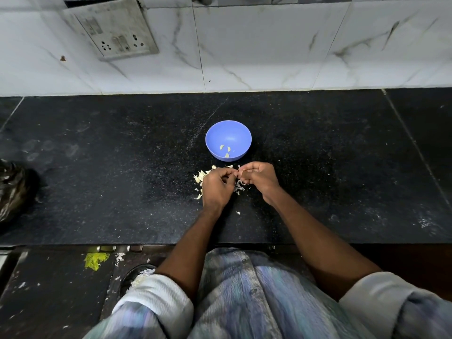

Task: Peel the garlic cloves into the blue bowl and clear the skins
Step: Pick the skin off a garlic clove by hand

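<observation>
Both hands are working just in front of the blue bowl (pixel 228 140), low over the black counter (pixel 97 167). My left hand (pixel 216 188) has its fingers curled in, and my right hand (pixel 259 178) meets it fingertip to fingertip. Between them I judge there is a garlic clove being stripped, but it is too small and too covered by the fingers to see, so I cannot say for certain what either hand grips beyond that pinch.

A few peeled cloves (pixel 226 150) already lie in the bowl, toward its near side. Loose skins (pixel 201 177) are scattered on the counter under and to the left of my hands, with one stray flake (pixel 238 212) nearer my body.

To do this step well, I want the left hand to hold the clove steady while the right thumbnail catches the papery edge at the tip and pulls it away in one strip. I should keep the work low over the skin pile, so scraps fall in one place and not into the bowl. Once the clove is bare, it is a short reach forward to drop it in. The risk is a skin clinging to the clove and riding into the bowl, so I check it before releasing.
</observation>
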`<state>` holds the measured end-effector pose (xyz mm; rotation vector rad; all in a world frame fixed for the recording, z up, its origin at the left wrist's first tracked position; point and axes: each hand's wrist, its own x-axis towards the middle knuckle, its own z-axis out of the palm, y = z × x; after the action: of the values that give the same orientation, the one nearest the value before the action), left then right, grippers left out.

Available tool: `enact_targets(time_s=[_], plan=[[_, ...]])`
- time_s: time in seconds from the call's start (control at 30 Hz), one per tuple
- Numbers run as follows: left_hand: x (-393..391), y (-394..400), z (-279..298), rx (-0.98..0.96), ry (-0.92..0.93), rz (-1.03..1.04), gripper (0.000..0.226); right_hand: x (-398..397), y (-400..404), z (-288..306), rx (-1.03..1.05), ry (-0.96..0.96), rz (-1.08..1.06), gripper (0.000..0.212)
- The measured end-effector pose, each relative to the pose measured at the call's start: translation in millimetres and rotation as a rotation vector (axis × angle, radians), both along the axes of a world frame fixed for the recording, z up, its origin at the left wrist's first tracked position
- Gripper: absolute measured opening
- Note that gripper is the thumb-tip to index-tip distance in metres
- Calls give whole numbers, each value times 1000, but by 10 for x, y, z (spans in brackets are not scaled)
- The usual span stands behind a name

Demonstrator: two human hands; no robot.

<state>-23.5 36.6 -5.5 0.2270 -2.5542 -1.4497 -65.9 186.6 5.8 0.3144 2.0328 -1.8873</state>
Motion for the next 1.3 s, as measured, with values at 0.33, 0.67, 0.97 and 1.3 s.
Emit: enact_targets(time_s=[0.33, 0.67, 0.97, 1.3], plan=[[11, 36, -3, 121, -57, 4, 10, -29, -32, 0, -44, -17, -73, 10], [46, 17, 47, -112, -16, -56, 13, -73, -5, -9, 67, 42, 3, 4], [70, 83, 5, -102, -34, -29, 21, -42, -7, -3, 50, -15, 12, 10], [68, 80, 58, 16, -71, 9, 12, -51, 46, 24, -54, -75, 31, 16]])
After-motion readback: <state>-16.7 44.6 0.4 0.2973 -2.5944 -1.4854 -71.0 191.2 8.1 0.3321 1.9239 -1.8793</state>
